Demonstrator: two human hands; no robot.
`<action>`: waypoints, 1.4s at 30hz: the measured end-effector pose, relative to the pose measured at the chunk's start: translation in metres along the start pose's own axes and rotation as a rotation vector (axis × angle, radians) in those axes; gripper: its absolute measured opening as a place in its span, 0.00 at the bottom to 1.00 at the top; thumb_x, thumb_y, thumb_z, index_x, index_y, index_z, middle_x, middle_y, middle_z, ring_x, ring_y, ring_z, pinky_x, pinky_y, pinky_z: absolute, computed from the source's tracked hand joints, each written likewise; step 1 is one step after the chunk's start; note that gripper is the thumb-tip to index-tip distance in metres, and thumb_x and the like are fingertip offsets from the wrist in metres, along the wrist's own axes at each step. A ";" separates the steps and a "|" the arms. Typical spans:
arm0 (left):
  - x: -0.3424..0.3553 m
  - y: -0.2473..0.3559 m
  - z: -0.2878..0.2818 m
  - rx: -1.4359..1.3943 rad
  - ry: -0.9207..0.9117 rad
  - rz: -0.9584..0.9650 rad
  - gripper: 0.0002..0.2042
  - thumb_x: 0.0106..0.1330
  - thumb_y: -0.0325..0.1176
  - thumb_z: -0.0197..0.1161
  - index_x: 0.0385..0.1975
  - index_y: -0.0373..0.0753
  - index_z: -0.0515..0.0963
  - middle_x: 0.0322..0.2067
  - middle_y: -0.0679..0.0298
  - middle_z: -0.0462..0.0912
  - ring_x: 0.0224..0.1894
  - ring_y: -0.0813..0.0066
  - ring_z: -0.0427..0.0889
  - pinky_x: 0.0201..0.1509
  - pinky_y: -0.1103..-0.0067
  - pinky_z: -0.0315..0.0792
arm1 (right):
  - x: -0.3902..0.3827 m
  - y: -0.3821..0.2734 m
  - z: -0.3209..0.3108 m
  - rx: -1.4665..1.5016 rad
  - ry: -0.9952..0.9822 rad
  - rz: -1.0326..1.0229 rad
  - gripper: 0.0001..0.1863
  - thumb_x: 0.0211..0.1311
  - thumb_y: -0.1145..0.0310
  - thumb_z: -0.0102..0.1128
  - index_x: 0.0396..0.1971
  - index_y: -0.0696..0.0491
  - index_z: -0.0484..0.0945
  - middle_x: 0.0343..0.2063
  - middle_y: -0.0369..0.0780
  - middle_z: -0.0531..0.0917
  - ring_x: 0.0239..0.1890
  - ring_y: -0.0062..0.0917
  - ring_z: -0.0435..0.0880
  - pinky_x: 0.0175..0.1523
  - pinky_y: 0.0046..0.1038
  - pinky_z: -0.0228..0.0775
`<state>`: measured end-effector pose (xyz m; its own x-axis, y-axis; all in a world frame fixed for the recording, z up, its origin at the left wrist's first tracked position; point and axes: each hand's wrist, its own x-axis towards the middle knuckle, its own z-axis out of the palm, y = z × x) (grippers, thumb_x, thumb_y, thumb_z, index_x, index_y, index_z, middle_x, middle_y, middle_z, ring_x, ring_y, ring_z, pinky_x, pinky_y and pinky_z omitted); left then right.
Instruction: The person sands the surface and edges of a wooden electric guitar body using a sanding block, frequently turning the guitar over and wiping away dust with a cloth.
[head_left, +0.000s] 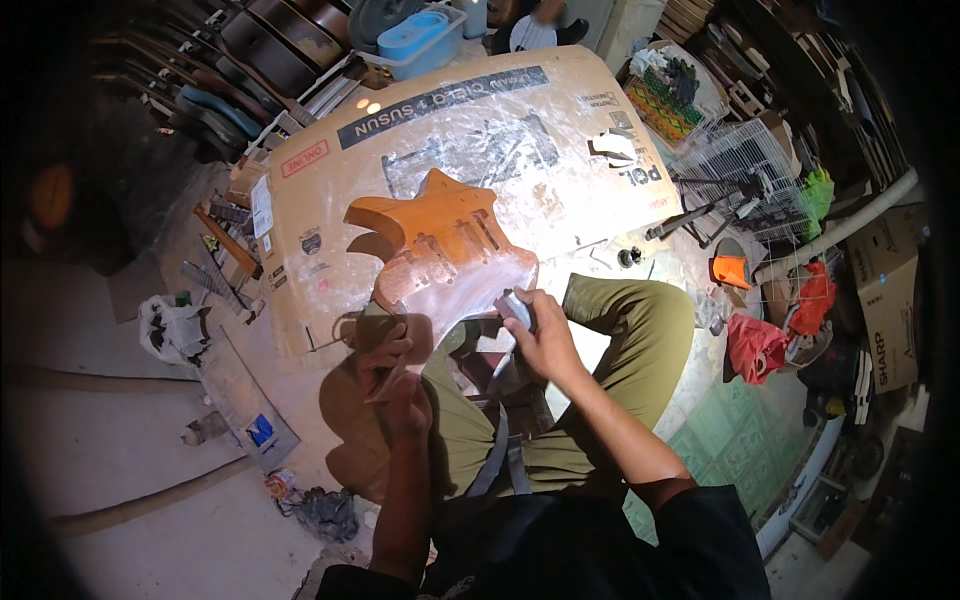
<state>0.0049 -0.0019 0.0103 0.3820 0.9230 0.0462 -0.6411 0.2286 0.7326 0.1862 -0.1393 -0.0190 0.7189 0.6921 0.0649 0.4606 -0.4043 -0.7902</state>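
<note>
A star-pointed electric guitar body (435,225) of orange-brown wood leans between my legs, its far end over a flat cardboard sheet (330,215). Pale dust whitens its near part, and several dark slots are cut into its face. My right hand (548,338) is closed round a small grey block (516,308), pressed to the near right edge of the body; whether sandpaper wraps it cannot be made out. At the near left end, my left hand (392,372) grips the body's edge, with its fingers partly in shadow.
Guitar bodies (265,45) stand in a row at the far left, near a blue plastic tub (415,40). On the right are a wire rack (740,165), an orange tool (730,268) and a red bag (755,345). A dusty board (240,395) lies left, beside a white plastic bag (172,328).
</note>
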 end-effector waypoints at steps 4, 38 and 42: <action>-0.003 -0.009 0.002 0.115 -0.049 -0.015 0.16 0.55 0.24 0.60 0.44 0.39 0.68 0.52 0.51 0.79 0.65 0.55 0.72 0.73 0.63 0.62 | 0.036 0.064 -0.009 0.213 0.078 0.269 0.21 0.63 0.65 0.68 0.53 0.56 0.75 0.39 0.54 0.82 0.45 0.52 0.82 0.51 0.47 0.73; 0.000 -0.003 0.004 0.180 -0.036 -0.034 0.18 0.57 0.26 0.66 0.45 0.40 0.68 0.50 0.49 0.80 0.69 0.51 0.69 0.77 0.54 0.54 | 0.026 0.036 -0.023 -0.167 -0.038 0.205 0.19 0.64 0.68 0.68 0.52 0.57 0.75 0.39 0.52 0.83 0.43 0.48 0.83 0.50 0.44 0.74; 0.001 0.000 -0.002 0.189 -0.053 -0.010 0.18 0.57 0.26 0.67 0.45 0.40 0.68 0.50 0.49 0.80 0.69 0.50 0.69 0.77 0.54 0.53 | 0.019 0.016 -0.016 -0.176 -0.046 0.041 0.20 0.64 0.66 0.68 0.52 0.56 0.75 0.40 0.52 0.83 0.46 0.49 0.83 0.51 0.45 0.73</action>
<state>0.0043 -0.0006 0.0090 0.4258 0.9021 0.0704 -0.5025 0.1711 0.8475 0.2152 -0.1425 -0.0206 0.7159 0.6982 0.0035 0.5182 -0.5280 -0.6728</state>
